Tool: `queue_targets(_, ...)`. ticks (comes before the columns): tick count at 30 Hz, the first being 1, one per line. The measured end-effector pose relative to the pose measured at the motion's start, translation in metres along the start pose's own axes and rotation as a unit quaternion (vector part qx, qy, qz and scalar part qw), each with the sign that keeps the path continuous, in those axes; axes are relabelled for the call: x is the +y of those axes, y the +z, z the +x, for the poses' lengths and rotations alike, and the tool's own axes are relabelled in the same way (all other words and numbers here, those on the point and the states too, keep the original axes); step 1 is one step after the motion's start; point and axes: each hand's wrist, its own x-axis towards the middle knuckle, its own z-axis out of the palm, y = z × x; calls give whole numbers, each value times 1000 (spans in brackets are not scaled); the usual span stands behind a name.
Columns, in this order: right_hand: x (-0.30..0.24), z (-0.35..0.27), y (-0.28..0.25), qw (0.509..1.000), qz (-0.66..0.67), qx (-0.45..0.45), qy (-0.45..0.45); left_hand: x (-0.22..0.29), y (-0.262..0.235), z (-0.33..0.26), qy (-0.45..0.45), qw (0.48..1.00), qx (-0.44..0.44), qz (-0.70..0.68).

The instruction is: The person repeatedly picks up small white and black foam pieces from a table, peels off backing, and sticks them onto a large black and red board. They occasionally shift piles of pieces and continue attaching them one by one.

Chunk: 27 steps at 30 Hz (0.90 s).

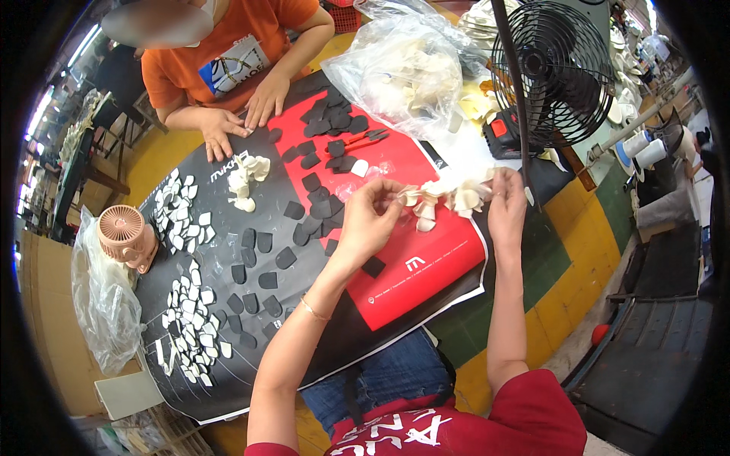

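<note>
Between my two hands stretches a bunched strand of cream-coloured pieces [461,199], small flaps that look like fabric or thin leather, above the red part of the table sheet. The left end is pinched by the fingers of my left hand [370,216]. My right hand [506,204] is closed on the other end, near the table's right edge. Below and left of my left hand lie loose black rounded pieces [310,225]. A pair of red-handled pliers or snips [357,141] rests among more black pieces beyond it.
Across the table, a person in orange rests both hands [242,121] near a small cream pile [249,181]. White-faced pieces [194,319] and a pink fan [125,235] are at left. A clear bag [411,76], a black fan [551,72] and a battery pack [506,137] stand at far right.
</note>
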Motion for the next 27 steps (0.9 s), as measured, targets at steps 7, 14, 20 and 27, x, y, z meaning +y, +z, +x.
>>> queue_targets(7, -7, 15, 2, 992, -102, -3, -78, 9, -25, -7, -90, 987, 19, -133)
queue_targets(14, -47, -28, 18, 924, -175, -205, -272, 10, -26, -14, -87, 987, -35, -129)
queue_targets(20, -51, -29, 30, 887, -218, -221, -341, 15, -19, -24, -105, 982, -58, -149)
queue_targets(27, -37, -26, 25, 853, -273, -169, -412, 4, -18, -27, -110, 973, -87, -185)
